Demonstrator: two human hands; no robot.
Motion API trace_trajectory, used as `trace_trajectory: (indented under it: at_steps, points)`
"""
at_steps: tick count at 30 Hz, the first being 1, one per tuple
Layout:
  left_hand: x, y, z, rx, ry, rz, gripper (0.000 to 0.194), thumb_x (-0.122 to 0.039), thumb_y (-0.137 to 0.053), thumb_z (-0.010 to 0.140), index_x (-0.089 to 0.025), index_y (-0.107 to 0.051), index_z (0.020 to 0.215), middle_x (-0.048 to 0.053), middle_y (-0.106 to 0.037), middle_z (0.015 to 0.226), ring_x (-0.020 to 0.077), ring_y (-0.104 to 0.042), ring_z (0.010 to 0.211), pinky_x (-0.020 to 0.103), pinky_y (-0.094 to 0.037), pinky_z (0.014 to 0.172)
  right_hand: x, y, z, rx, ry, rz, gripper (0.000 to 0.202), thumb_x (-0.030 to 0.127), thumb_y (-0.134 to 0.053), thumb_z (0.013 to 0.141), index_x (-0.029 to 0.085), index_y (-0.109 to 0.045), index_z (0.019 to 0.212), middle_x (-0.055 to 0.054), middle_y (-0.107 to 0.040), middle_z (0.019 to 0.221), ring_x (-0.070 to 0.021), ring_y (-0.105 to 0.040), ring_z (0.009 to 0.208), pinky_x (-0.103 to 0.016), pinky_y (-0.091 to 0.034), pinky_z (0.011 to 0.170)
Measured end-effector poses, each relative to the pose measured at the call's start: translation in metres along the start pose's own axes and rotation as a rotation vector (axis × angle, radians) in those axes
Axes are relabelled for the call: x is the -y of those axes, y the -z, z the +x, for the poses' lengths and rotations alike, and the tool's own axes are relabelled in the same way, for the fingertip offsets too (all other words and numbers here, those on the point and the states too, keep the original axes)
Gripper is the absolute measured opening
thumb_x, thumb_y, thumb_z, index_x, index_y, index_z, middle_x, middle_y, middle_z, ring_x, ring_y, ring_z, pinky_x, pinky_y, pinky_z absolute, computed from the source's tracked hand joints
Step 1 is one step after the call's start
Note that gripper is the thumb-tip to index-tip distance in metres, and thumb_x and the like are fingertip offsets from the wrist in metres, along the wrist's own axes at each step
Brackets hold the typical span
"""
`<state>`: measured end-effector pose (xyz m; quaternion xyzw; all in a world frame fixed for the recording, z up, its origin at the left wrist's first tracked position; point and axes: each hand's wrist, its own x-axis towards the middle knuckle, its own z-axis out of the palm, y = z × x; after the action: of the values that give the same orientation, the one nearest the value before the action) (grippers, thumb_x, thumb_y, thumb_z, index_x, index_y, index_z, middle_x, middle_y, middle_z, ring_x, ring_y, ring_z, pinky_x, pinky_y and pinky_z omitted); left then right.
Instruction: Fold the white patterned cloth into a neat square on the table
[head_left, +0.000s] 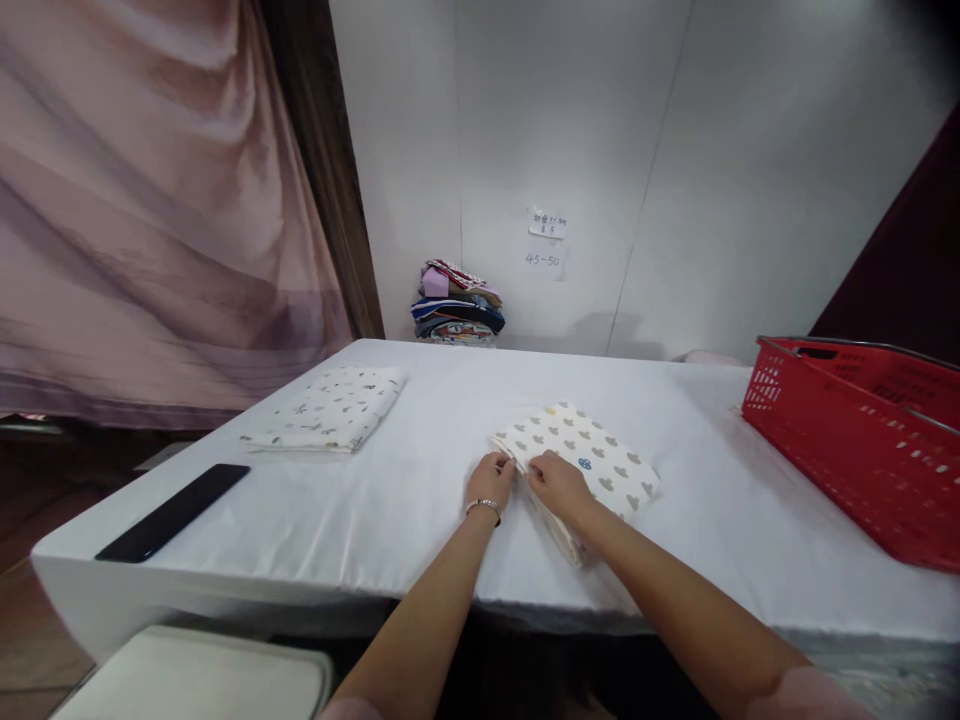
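A folded cream cloth (611,462) with a grey-brown print and a small blue mark lies at an angle on the white-covered table. My left hand (491,482), a bracelet at its wrist, is closed with fingertips pinching the cloth's left edge. Close beside it, my right hand (559,483) is also closed on that edge, its forearm crossing over the near part of the cloth. The layers show along the near left side. Both sets of fingertips are partly hidden.
Another folded white cloth (337,408) with a dark print lies at the table's left, behind a flat black object (176,512). A red plastic basket (847,430) stands at the right. Folded fabrics (459,305) are stacked at the back wall. A white stool (202,675) is at the lower left.
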<state>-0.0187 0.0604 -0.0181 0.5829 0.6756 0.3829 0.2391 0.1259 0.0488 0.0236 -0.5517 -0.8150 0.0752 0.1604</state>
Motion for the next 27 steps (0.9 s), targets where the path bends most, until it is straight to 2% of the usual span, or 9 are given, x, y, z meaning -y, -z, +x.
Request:
trace_trajectory:
  at_steps: [4, 8, 12, 17, 24, 27]
  points:
    - [0.002, -0.001, 0.007, -0.036, 0.042, 0.002, 0.021, -0.035, -0.050, 0.082, -0.020, -0.061, 0.091, 0.004, -0.066, 0.093, 0.0151, -0.060, 0.080, 0.026, -0.042, 0.072, 0.001, -0.003, 0.002, 0.000, 0.000, -0.011, 0.011, 0.025, -0.048, 0.081, 0.019, -0.058, 0.082, -0.002, -0.054, 0.084, -0.0140, -0.049, 0.079, -0.024, -0.030, 0.065]
    - [0.003, -0.001, 0.013, -0.054, 0.075, 0.011, 0.023, -0.035, -0.050, 0.082, -0.020, -0.062, 0.094, 0.005, -0.065, 0.099, 0.0164, -0.060, 0.085, 0.027, -0.042, 0.075, -0.001, -0.006, 0.003, -0.001, 0.045, 0.037, 0.019, 0.019, -0.040, 0.085, 0.019, -0.059, 0.085, -0.002, -0.055, 0.085, -0.0131, -0.049, 0.081, -0.023, -0.030, 0.067]
    - [0.005, -0.001, 0.021, -0.066, 0.064, 0.010, 0.025, -0.035, -0.050, 0.081, -0.020, -0.062, 0.098, 0.006, -0.064, 0.103, 0.0173, -0.059, 0.090, 0.027, -0.041, 0.077, -0.002, -0.007, 0.000, -0.003, 0.057, 0.048, 0.015, 0.022, -0.043, 0.084, 0.020, -0.058, 0.087, -0.001, -0.053, 0.085, -0.0129, -0.048, 0.079, -0.023, -0.030, 0.067]
    - [0.008, -0.002, 0.036, -0.074, 0.035, 0.010, 0.022, -0.033, -0.049, 0.081, -0.021, -0.065, 0.091, 0.004, -0.066, 0.094, 0.0163, -0.059, 0.083, 0.025, -0.041, 0.072, 0.001, -0.006, -0.004, 0.032, 0.024, 0.010, 0.015, 0.027, -0.051, 0.080, 0.021, -0.056, 0.092, -0.001, -0.051, 0.090, -0.0139, -0.048, 0.079, -0.023, -0.029, 0.065]
    - [0.013, -0.002, 0.054, -0.055, -0.004, -0.029, 0.026, -0.029, -0.044, 0.082, -0.020, -0.068, 0.082, 0.004, -0.068, 0.088, 0.0162, -0.058, 0.081, 0.024, -0.039, 0.070, 0.000, -0.008, -0.006, 0.007, 0.058, -0.008, 0.016, 0.019, -0.041, 0.084, 0.021, -0.056, 0.086, -0.001, -0.049, 0.086, -0.0133, -0.048, 0.079, -0.022, -0.030, 0.066]
    - [0.011, 0.000, 0.056, -0.022, 0.034, -0.022, 0.028, -0.029, -0.043, 0.082, -0.020, -0.068, 0.078, 0.003, -0.068, 0.080, 0.0157, -0.058, 0.074, 0.023, -0.039, 0.065, 0.000, -0.007, -0.007, -0.002, 0.074, 0.004, 0.017, 0.019, -0.040, 0.085, 0.020, -0.057, 0.086, -0.001, -0.049, 0.086, -0.0130, -0.048, 0.078, -0.022, -0.031, 0.067]
